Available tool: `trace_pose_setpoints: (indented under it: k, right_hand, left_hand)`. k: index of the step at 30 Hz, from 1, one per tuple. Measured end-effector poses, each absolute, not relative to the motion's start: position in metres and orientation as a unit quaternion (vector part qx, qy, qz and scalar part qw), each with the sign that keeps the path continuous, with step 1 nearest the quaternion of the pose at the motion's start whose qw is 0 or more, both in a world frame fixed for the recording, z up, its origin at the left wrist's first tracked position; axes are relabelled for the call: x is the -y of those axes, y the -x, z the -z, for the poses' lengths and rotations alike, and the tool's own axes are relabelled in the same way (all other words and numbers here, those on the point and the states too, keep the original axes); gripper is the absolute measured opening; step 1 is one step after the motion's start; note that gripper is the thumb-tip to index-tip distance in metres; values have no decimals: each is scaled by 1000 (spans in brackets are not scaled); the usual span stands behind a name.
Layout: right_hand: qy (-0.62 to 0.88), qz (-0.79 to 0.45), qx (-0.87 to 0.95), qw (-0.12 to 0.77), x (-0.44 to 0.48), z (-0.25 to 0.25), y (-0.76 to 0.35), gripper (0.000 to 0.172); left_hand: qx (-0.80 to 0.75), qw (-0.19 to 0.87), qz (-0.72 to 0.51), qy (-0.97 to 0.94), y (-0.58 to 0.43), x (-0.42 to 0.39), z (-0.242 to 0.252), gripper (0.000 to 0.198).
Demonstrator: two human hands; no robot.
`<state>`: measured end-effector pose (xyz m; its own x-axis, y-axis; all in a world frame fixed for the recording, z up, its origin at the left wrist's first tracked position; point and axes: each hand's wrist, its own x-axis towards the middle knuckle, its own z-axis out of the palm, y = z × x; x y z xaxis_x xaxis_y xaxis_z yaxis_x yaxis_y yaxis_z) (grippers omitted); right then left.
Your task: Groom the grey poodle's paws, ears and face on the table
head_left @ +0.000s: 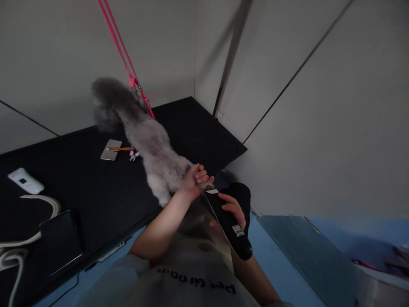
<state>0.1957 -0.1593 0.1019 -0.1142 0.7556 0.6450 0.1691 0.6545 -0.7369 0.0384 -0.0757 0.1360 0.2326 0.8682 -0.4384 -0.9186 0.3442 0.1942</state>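
A small grey fluffy dog point(150, 145) stands on a black grooming table point(96, 183), tethered by a pink leash point(121, 47) running up out of view. My left hand point(194, 179) is closed around the dog's hind leg at the table's near edge. My right hand point(234, 211) grips a black electric clipper point(230, 224), its blade end pointing up toward the held leg.
On the table lie a silver comb-like tool with an orange handle point(111, 149), a white device point(25, 181), a dark phone point(62, 241) and a pale cord point(19, 251). Grey walls meet in a corner behind. A blue floor shows at the lower right.
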Motion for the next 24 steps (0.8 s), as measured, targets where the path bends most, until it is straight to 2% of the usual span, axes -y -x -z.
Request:
trace_pose_setpoints:
  k: [6,14,17,19,24]
  right_hand:
    - [330,-316,752,474,155,-111,-205,40]
    - [321,-394,747,429,149,-117,-218,40]
    - [342,-411,680,501,150,-115,-215,48]
    - [350,-395,644,554,151,-112,-211,43]
    - [362,-356,667,545,150,-111,-210,30]
  left_hand:
    - [-264,778,-568,37,-36,76,-135,39]
    - [-281,783,-554,28,-36,77,-135,38]
    - [-297,791,-534,36,-39,78,-138,37]
    - [-299,794,-527,47,-41,79,-142,35]
    - [-309,784,-533,73,-42,79,-149,33]
